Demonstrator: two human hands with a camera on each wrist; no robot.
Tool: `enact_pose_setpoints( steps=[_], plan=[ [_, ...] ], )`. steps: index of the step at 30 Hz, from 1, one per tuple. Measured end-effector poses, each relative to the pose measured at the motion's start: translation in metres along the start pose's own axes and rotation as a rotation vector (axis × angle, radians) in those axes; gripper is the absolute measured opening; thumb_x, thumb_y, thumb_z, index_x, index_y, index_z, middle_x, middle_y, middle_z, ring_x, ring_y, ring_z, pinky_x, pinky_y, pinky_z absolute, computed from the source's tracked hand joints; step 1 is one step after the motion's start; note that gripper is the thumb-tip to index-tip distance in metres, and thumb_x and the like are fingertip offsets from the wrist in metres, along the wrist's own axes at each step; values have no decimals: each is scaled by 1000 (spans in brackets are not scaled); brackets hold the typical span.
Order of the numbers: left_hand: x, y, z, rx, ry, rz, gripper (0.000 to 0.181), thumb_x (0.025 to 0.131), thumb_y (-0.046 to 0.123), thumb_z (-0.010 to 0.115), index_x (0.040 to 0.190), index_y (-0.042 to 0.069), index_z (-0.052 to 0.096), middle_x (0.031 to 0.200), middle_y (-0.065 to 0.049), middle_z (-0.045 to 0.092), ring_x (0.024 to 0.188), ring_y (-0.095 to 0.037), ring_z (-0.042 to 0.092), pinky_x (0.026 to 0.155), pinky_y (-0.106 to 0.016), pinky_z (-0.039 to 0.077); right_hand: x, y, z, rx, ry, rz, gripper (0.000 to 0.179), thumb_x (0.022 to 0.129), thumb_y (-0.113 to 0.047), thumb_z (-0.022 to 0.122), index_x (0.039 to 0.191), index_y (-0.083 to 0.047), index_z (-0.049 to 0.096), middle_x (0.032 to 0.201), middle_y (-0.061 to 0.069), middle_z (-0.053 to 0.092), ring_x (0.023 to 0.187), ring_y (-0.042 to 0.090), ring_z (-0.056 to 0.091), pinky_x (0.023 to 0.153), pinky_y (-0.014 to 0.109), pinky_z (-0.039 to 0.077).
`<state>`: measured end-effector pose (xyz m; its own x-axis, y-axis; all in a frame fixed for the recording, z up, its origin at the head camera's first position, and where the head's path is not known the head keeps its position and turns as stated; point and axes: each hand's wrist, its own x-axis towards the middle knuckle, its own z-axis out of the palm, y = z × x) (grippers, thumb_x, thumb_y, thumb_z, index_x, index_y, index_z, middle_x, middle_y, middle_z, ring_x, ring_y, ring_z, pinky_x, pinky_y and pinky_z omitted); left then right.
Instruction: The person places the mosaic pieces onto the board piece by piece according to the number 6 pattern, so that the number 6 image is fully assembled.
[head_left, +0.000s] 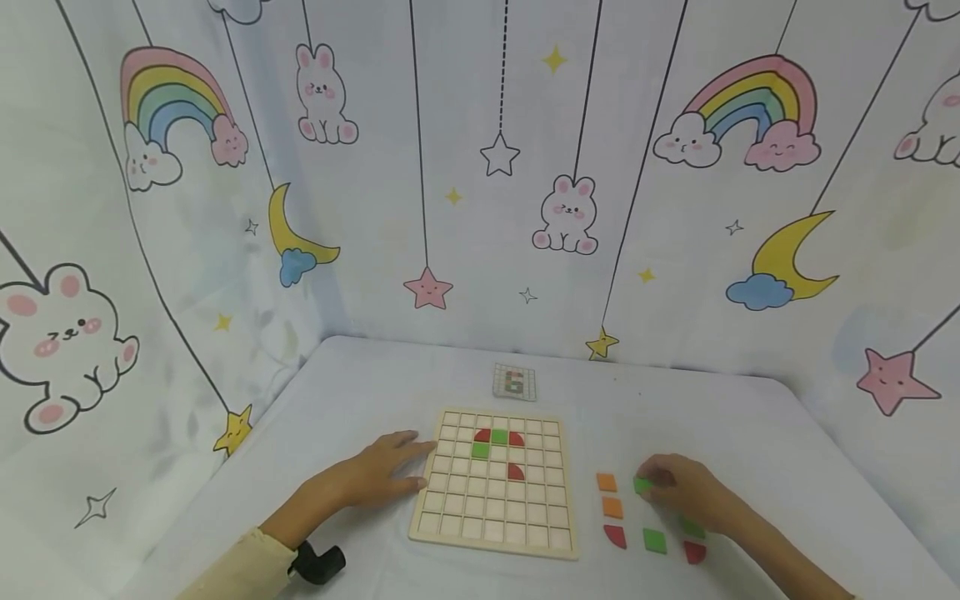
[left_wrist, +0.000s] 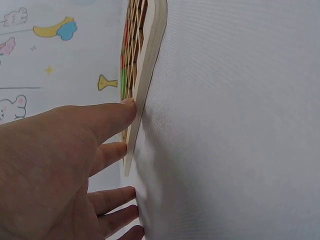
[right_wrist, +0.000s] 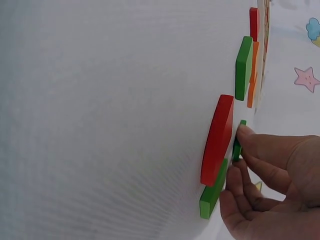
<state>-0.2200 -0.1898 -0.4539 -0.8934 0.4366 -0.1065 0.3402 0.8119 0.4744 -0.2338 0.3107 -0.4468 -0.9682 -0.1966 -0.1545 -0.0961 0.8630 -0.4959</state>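
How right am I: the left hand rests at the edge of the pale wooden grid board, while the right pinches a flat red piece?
The colour is wrong: the right wrist view shows the right hand pinching a flat green piece. The left hand does rest at the edge of the board.

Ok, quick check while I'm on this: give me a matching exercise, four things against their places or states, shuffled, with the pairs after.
Column one
1. Left grip
2. Right grip
3. Small card
4. Two orange squares

Column two
A. Lying on the cloth, just right of the gridded board
B. Pinching a green tile
C. Lying beyond the board's far edge
D. At the board's left edge

Pairs: 1-D, 2-B, 3-C, 4-A
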Motion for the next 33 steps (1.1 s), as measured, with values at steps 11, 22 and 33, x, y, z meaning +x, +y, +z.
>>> enact_pose_setpoints(
  steps=[11, 22, 33],
  plan=[
    [0, -1, 0, 0, 2, 18, 63, 103, 44, 68, 159, 20, 50, 165, -24, 36, 153, -49, 33, 119, -68, 35, 1, -14, 1, -13, 49, -87, 23, 93, -16, 80, 115, -10, 75, 115, 2, 74, 111, 26, 68, 100, 53, 57],
    [1, -4, 2, 3, 0, 9, 64, 103, 45, 68, 159, 21, 50, 166, -23, 36, 154, -47, 33, 119, -67, 35, 15, -58, 8, 39, 68, -172, 21, 93, -13, 79, 112, -8, 74, 109, 2, 73, 104, 23, 66, 93, 49, 59],
    [2, -2, 0, 10, -6, -11, 63, 103, 45, 67, 159, 22, 50, 166, -21, 36, 154, -46, 33, 120, -66, 35, 39, -114, 39, 67, 77, -146, 15, 91, -10, 81, 104, -13, 74, 103, -1, 69, 103, 19, 65, 96, 47, 57]
  ],
)
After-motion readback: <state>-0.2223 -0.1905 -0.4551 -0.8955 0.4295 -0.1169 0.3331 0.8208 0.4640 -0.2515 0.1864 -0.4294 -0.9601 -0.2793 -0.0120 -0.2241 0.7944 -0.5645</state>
